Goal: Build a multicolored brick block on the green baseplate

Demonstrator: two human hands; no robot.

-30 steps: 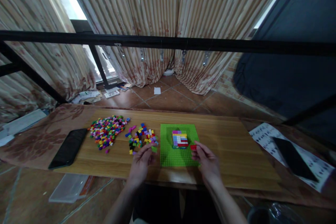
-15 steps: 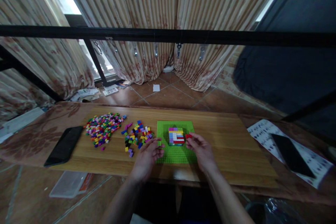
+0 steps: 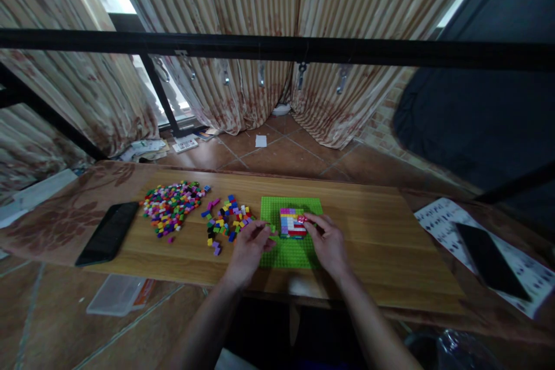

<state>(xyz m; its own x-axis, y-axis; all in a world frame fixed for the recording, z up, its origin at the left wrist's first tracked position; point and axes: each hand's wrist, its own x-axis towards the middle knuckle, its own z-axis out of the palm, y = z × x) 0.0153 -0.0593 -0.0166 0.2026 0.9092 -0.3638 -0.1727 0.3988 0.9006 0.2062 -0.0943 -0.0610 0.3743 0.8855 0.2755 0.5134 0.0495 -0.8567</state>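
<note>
A multicoloured block of toy bricks (image 3: 291, 225) stands on the green baseplate (image 3: 288, 257), its top in pink, blue, yellow, white and red. Pinched in my right hand (image 3: 328, 241) is a red brick (image 3: 302, 218), over the right side of the block's top; whether it touches is too small to tell. My left hand (image 3: 251, 245) is over the baseplate's left edge, its fingertips closed on a small green brick (image 3: 272, 228) just left of the block. Beside that hand lies a loose group of bricks (image 3: 229, 217) in several colours.
A larger heap of small bricks (image 3: 171, 205) lies at the left of the wooden board (image 3: 373, 243). Dark phone-like devices (image 3: 108, 234) lie at both ends, the right one on a printed sheet (image 3: 437, 217). A black rail (image 3: 277, 49) crosses beyond the board.
My right hand has moved left with the red brick, from beside the block to over its top. My left hand has shifted slightly right and up with the green brick. The camera view has shifted slightly.
</note>
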